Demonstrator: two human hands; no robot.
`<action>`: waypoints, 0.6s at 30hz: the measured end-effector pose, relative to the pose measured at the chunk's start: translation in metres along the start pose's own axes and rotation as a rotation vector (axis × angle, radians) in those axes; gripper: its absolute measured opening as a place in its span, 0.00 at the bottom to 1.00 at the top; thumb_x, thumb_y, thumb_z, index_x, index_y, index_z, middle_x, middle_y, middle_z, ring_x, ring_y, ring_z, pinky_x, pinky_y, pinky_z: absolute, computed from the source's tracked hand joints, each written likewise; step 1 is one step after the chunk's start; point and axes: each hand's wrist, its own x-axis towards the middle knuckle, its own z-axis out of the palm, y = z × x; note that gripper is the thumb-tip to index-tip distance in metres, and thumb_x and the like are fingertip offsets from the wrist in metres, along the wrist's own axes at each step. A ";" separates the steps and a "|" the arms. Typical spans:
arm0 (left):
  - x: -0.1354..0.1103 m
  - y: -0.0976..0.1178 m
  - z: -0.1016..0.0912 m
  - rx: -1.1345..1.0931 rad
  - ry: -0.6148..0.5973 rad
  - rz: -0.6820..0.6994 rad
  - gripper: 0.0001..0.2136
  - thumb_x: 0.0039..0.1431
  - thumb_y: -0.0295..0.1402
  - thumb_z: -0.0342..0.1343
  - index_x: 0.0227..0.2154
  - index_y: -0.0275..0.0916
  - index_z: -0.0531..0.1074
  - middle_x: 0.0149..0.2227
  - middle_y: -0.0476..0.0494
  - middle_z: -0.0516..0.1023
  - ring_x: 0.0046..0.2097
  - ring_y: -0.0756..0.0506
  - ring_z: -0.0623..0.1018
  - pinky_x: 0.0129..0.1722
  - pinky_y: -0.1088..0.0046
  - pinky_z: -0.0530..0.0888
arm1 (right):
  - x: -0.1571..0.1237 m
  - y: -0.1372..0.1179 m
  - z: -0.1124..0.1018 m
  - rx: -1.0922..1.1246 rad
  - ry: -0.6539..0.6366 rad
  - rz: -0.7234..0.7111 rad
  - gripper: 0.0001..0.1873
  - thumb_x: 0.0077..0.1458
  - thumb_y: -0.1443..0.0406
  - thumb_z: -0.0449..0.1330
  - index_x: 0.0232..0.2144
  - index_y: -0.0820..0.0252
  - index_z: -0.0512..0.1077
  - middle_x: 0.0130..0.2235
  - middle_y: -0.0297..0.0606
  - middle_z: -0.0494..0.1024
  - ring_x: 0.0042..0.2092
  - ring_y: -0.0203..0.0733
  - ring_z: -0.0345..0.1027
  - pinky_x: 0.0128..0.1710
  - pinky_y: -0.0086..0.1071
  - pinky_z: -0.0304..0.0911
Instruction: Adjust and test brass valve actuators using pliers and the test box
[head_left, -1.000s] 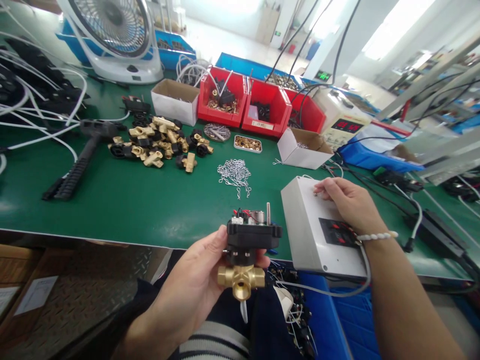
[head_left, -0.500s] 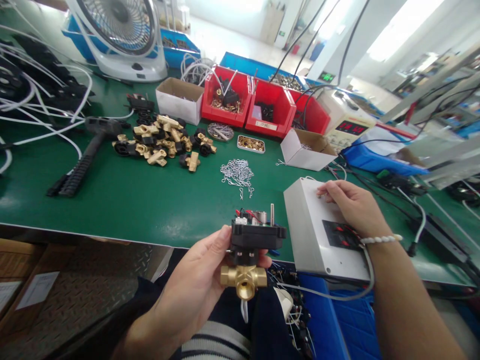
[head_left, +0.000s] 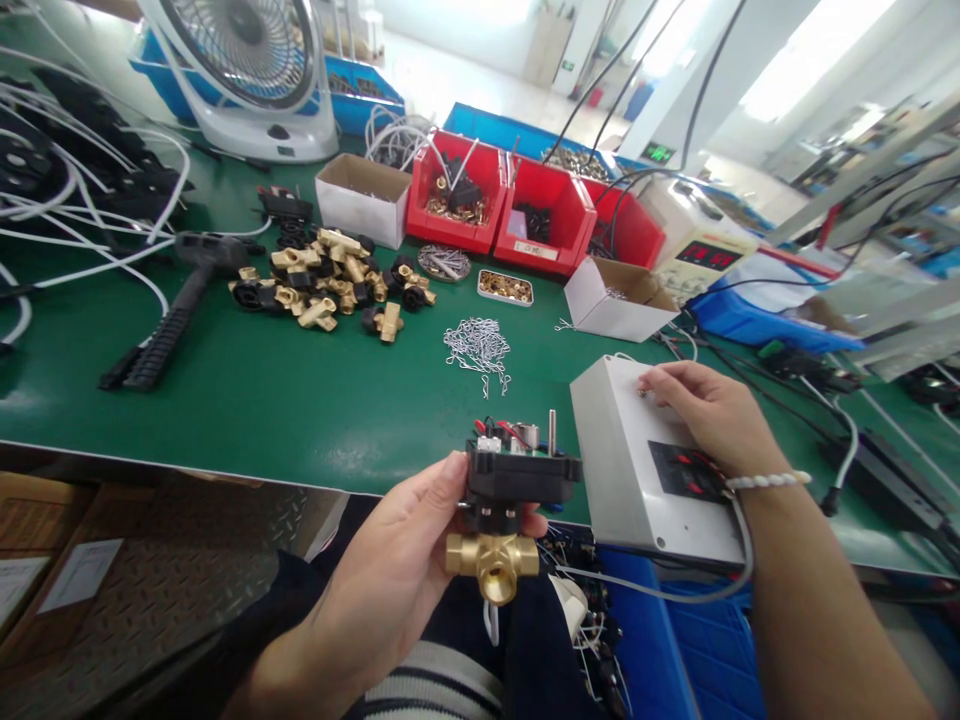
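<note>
My left hand (head_left: 405,545) is closed around a motorized brass valve (head_left: 495,560), held upright above my lap at the table's front edge. Its black actuator (head_left: 521,478) has no cover on top, so red wires, a small motor and an upright metal pin show. The brass body below has several threaded ports, one facing me. My right hand (head_left: 701,410) rests over a grey control box (head_left: 626,460), thumb and forefinger pinched on a small switch (head_left: 642,388) on its top face. A black panel with red terminals sits beside that wrist.
Silver cotter pins (head_left: 480,348) lie in a pile mid-table. Behind them stand a tin of brass nuts (head_left: 505,287), a white carton (head_left: 619,300) and red bins (head_left: 540,225). To the left are brass valve bodies (head_left: 330,280), a black hammer (head_left: 180,310) and a fan (head_left: 277,140).
The whole view has shifted slightly. The valve in my left hand sits a touch further right and lower, and the right hand's pinch stays on the switch. The power supply's red digits look different.
</note>
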 end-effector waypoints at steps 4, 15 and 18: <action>-0.001 0.001 0.002 0.016 0.017 -0.004 0.17 0.69 0.37 0.48 0.39 0.32 0.79 0.34 0.36 0.83 0.36 0.46 0.82 0.37 0.76 0.77 | -0.001 -0.003 -0.002 0.000 0.002 0.004 0.19 0.44 0.48 0.59 0.26 0.56 0.74 0.29 0.37 0.78 0.31 0.43 0.66 0.34 0.35 0.62; 0.002 0.001 0.001 0.026 0.013 0.003 0.14 0.68 0.34 0.49 0.40 0.31 0.78 0.34 0.36 0.83 0.35 0.46 0.81 0.35 0.76 0.77 | -0.001 -0.003 -0.002 0.022 -0.010 0.012 0.21 0.43 0.46 0.60 0.27 0.58 0.74 0.29 0.38 0.78 0.29 0.41 0.65 0.33 0.35 0.62; 0.003 0.001 0.001 0.019 0.002 0.002 0.16 0.69 0.35 0.48 0.40 0.31 0.78 0.34 0.36 0.83 0.36 0.46 0.81 0.35 0.76 0.76 | -0.001 -0.003 -0.002 0.024 -0.007 0.010 0.22 0.43 0.45 0.61 0.27 0.58 0.74 0.28 0.38 0.78 0.28 0.41 0.64 0.33 0.35 0.61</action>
